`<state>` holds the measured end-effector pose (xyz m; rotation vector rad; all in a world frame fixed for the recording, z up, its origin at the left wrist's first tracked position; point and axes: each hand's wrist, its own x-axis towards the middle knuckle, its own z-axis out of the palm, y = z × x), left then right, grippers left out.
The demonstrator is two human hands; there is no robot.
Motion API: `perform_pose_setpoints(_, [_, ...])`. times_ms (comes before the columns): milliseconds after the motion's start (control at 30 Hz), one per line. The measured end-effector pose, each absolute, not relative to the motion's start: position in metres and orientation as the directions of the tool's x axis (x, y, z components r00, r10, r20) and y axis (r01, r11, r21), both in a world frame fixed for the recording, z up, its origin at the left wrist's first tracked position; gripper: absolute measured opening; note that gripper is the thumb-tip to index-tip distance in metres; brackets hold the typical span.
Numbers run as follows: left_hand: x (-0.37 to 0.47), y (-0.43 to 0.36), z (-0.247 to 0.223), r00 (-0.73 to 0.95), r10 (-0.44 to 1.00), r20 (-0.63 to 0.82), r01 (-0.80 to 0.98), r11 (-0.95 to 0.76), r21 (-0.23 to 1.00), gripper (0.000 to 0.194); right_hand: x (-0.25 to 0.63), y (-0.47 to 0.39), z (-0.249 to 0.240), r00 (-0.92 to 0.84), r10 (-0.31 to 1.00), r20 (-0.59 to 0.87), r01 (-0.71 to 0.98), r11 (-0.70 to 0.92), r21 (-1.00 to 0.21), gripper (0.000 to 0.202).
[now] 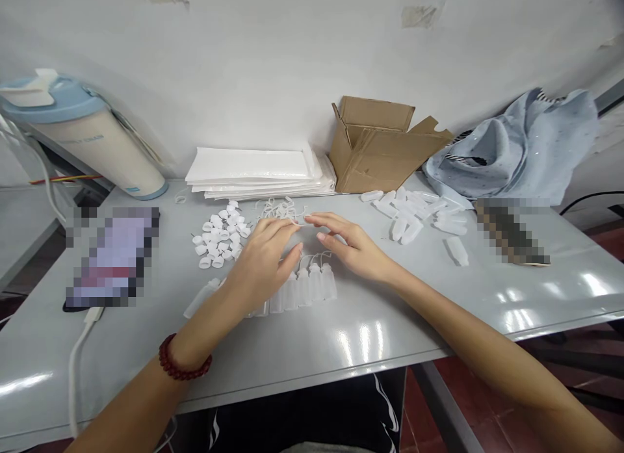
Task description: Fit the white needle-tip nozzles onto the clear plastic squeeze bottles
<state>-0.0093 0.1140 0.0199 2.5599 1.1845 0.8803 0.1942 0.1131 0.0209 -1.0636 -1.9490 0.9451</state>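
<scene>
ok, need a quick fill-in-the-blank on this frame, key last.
The small white caps lie to the ____ of the plastic bottles piled before the cardboard box.
The light blue cloth lies to the ____ of that box.
The bracelet near the left hand is made of red ____.
The tumbler lid is pale ____.

left; right; beads; blue
</scene>
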Motion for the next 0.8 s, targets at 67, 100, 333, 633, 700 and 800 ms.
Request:
perform_pose_setpoints(67, [-0.008, 0.113, 0.020, 0.474, 0.740, 0.477, 0.625, -0.664, 0.410, 0.025, 0.188, 0.106, 0.026, -0.405, 0.894, 0.191, 0.310, 0.331, -0.892, 0.036])
perform_pose_setpoints(100, [-0.007, 0.112, 0.020, 0.457, 0.736, 0.500, 0.624, -0.666, 0.410, 0.023, 0.186, 0.103, 0.027, -0.403, 0.901, 0.161, 0.285, 0.291, -0.913, 0.038])
perform_pose_setpoints(333, [-0.006, 0.111, 0.020, 0.423, 0.703, 0.572, 0.657, -0.673, 0.341, 0.014, 0.182, 0.095, 0.035, -0.425, 0.905, -0.014, 0.027, -0.002, -1.000, 0.039])
perform_pose_setpoints(633, [-0.004, 0.110, 0.025, 0.357, 0.771, 0.528, 0.651, -0.610, 0.452, 0.008, 0.188, 0.098, 0.037, -0.454, 0.891, -0.019, 0.031, -0.006, -1.000, 0.029])
perform_pose_setpoints(700, [-0.004, 0.109, 0.026, 0.330, 0.812, 0.482, 0.653, -0.565, 0.505, 0.007, 0.194, 0.105, 0.035, -0.381, 0.923, 0.048, 0.167, 0.120, -0.979, 0.027])
perform_pose_setpoints(800, [-0.005, 0.108, 0.030, 0.289, 0.851, 0.438, 0.642, -0.512, 0.571, 0.007, 0.215, 0.125, 0.027, -0.187, 0.949, 0.254, 0.555, 0.315, -0.770, 0.027])
